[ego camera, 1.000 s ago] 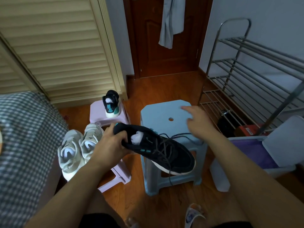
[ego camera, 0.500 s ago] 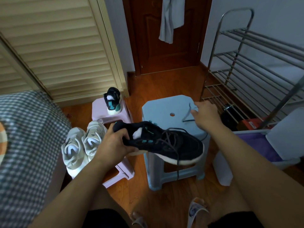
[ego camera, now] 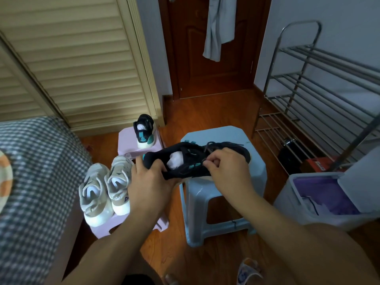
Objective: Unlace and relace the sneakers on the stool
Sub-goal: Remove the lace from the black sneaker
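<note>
While the left hand (ego camera: 151,182) wraps its grip around the heel of the black sneaker (ego camera: 185,159), the shoe is held just above the front edge of the light blue stool (ego camera: 224,138), toe pointing away to the right. White paper stuffing (ego camera: 174,160) shows in the shoe's opening, right beside that grip. The right hand (ego camera: 228,165) lies over the middle of the shoe, its fingers curled and pinching the dark lace (ego camera: 207,150) near the teal eyelets. Left of the left-hand grip, a pair of white sneakers (ego camera: 104,186) sits on a pale pink stool (ego camera: 127,223). Beyond the grip, a second black sneaker (ego camera: 144,130) stands heel-forward on another pale pink stool (ego camera: 128,140). Right of the right hand stand a grey bin (ego camera: 308,210) with a purple liner and a metal rack (ego camera: 320,85).
</note>
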### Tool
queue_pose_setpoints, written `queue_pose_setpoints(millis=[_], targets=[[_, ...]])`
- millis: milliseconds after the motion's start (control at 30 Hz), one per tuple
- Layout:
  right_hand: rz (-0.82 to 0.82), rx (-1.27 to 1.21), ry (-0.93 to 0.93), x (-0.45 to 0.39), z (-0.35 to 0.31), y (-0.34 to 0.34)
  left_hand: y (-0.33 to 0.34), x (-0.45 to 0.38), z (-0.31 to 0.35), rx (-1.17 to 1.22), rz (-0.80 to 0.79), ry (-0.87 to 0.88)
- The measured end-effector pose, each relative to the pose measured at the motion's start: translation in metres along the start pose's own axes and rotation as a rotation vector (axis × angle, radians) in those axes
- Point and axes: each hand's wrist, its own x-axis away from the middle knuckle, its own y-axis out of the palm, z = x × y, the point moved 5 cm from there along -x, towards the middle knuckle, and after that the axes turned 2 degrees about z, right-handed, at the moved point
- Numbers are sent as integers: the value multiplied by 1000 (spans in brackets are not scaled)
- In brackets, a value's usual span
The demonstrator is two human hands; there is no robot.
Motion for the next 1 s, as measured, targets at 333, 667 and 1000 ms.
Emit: queue_pose_setpoints(millis=[333,667,1000], targets=[[-136,-471,582,13,17,29,-13,-4,28,-229,124,142],[-90,-802,721,18,19,34,-14,-7,33,-205,126,155],[-252,-841,663,8,19,25,-10,-20,18,-115,60,162]])
